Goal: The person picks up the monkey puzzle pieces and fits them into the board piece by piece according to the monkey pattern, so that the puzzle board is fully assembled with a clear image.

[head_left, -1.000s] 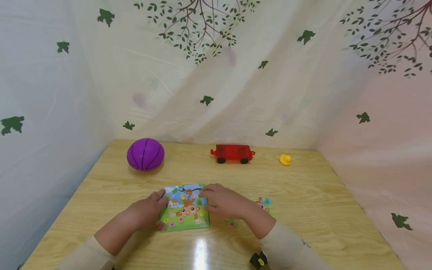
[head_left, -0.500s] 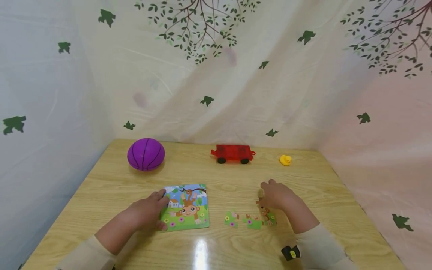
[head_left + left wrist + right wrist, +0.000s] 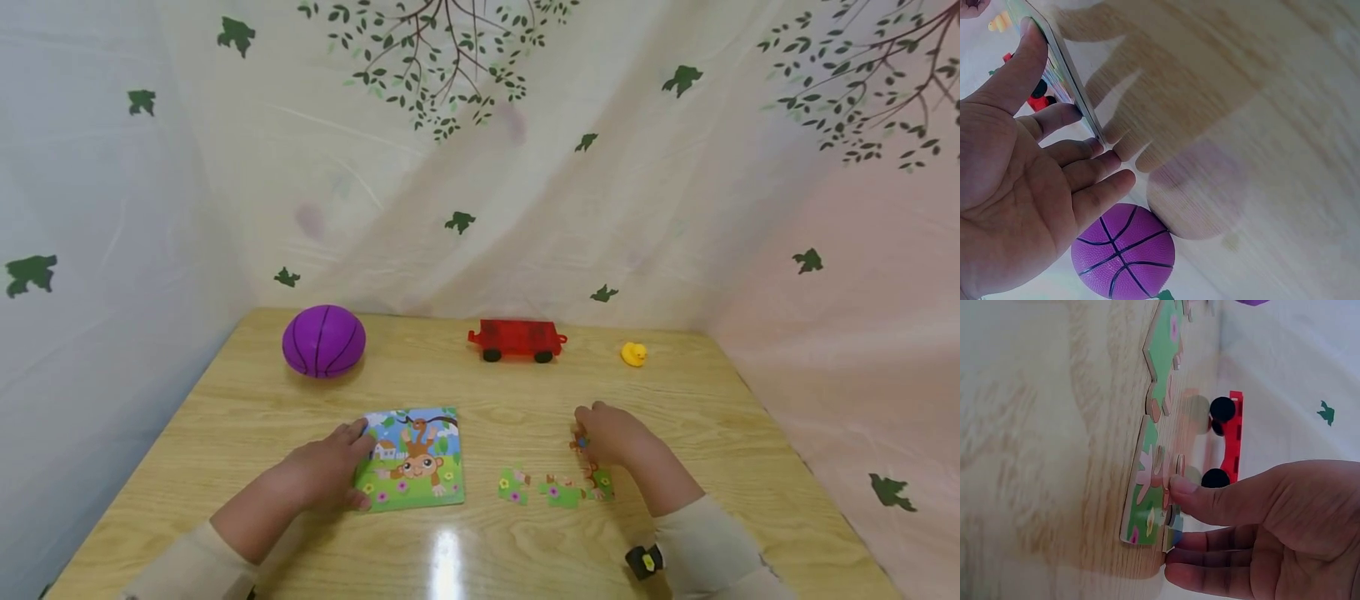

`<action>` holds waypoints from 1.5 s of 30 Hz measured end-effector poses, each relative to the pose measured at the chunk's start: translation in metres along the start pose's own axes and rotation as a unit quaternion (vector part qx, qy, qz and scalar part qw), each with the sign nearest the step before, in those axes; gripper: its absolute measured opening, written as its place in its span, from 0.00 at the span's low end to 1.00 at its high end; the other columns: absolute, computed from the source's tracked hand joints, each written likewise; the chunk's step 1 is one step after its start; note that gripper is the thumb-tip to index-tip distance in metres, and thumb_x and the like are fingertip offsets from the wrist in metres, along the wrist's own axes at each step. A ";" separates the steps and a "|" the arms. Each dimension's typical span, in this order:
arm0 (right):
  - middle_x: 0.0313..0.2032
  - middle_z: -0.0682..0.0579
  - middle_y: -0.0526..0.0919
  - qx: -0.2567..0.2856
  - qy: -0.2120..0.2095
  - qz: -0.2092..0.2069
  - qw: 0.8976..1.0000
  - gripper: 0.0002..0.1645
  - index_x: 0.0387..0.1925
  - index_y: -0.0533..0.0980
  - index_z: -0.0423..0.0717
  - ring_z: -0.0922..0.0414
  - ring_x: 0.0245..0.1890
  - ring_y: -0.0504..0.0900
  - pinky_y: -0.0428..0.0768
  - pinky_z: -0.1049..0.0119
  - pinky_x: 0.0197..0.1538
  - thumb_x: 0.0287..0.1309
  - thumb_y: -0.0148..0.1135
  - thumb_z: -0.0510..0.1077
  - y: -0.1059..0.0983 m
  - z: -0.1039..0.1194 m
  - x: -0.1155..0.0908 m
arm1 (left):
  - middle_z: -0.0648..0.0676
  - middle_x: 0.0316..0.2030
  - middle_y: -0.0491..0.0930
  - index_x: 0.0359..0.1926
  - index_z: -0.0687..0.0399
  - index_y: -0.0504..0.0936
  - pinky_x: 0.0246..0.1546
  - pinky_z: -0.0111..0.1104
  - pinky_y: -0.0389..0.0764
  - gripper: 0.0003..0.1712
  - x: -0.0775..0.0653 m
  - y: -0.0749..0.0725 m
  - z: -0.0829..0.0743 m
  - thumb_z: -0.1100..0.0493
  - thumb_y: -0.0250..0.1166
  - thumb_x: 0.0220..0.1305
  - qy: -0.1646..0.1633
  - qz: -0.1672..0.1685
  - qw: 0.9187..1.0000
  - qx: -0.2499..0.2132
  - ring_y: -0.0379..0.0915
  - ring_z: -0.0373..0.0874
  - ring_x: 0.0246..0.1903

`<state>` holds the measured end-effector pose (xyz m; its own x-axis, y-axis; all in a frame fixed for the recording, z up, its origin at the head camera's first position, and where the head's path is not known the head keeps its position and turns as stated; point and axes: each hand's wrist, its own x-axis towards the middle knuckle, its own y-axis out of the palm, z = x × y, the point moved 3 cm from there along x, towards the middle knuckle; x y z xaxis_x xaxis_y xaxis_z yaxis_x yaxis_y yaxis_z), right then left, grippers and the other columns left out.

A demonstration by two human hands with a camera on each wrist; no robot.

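Observation:
A square monkey puzzle board (image 3: 420,471) lies on the table. My left hand (image 3: 322,468) rests along its left side; in the left wrist view the thumb (image 3: 1027,53) and extended fingertips touch the board's edge. To the right, my right hand (image 3: 618,435) pinches a puzzle piece (image 3: 579,443) between thumb and fingers, partly covering it. Three other pieces lie loose in a row nearer me: a green corner piece (image 3: 513,487), a green piece with a pink flower (image 3: 562,492), and a brown-and-green piece (image 3: 602,482) just below the right hand.
A purple ball (image 3: 324,342) sits at the back left of the wooden table (image 3: 420,367). Further right along the back stand a red toy wagon (image 3: 517,337) and a small yellow rubber duck (image 3: 633,354). Cloth printed with leaves and branches hangs behind and at both sides.
My right hand has left the board's right side and moved right to the loose pieces, where it now pinches one. The left hand has stayed at the board.

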<state>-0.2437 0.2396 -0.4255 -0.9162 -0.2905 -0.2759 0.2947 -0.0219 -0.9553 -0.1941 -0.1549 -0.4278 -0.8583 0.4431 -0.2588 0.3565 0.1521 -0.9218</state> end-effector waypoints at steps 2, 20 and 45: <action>0.36 0.47 0.72 0.010 0.005 0.002 1.000 0.16 0.41 0.73 0.49 0.53 0.29 0.72 0.78 0.59 0.33 0.54 0.72 0.39 0.001 0.001 0.001 | 0.71 0.73 0.53 0.63 0.62 0.68 0.61 0.66 0.66 0.47 0.000 0.001 0.001 0.44 0.76 0.48 0.000 0.001 1.000 0.000 0.51 0.71 0.70; 0.33 0.54 0.74 0.068 -0.072 -0.073 0.992 0.09 0.35 0.74 0.52 0.58 0.29 0.71 0.74 0.63 0.34 0.59 0.68 0.42 0.006 0.029 0.023 | 0.70 0.73 0.53 0.62 0.59 0.69 0.62 0.66 0.65 0.45 0.002 0.008 0.005 0.43 0.75 0.48 -0.007 0.011 1.000 -0.002 0.50 0.70 0.71; 0.26 0.59 0.74 0.177 -0.222 0.020 0.959 0.08 0.37 0.75 0.54 0.62 0.25 0.68 0.69 0.70 0.30 0.62 0.65 0.49 0.005 0.153 0.071 | 0.72 0.72 0.54 0.64 0.63 0.67 0.63 0.65 0.65 0.46 0.000 -0.001 0.001 0.45 0.75 0.50 0.008 0.000 1.000 0.011 0.51 0.71 0.70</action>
<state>-0.2661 0.0724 -0.4336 -0.7198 -0.6744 -0.1648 0.4730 -0.3026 -0.8275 -0.1947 -0.1564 -0.4276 -0.8523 0.4566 -0.2552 0.3487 0.1325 -0.9278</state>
